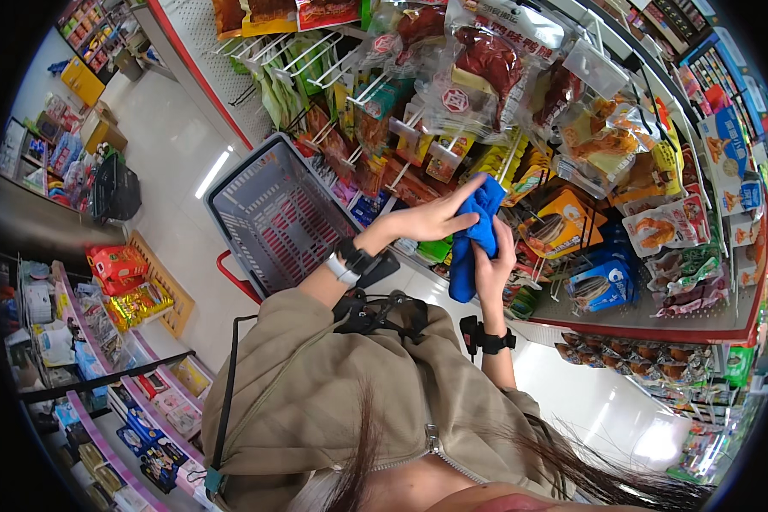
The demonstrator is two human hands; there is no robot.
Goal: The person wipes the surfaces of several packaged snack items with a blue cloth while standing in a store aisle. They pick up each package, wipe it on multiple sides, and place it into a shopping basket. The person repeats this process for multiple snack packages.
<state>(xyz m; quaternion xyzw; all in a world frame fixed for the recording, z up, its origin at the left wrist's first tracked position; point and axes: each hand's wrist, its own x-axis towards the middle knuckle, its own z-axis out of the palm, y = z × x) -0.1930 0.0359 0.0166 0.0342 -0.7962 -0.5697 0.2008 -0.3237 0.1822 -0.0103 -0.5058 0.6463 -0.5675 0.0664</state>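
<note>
A bunched blue cloth point(464, 269) is held up in front of the snack rack. My left hand point(425, 216) has its thumb and index finger spread against the upper part of the cloth, pinching it from the left. From the right, my right hand point(496, 259) grips the same cloth, and one end hangs down beside its fingers. Just behind both hands are hanging snack packets, including an orange packet point(560, 224) and a blue packet point(598, 281).
A grey shopping basket point(230, 192) with a red handle point(230, 275) stands left of my arm. Large clear meat packs point(486, 77) and bare metal hooks point(307, 61) project from the rack. Low goods shelves point(160, 435) line the left. Glossy floor tiles point(166, 134) run between.
</note>
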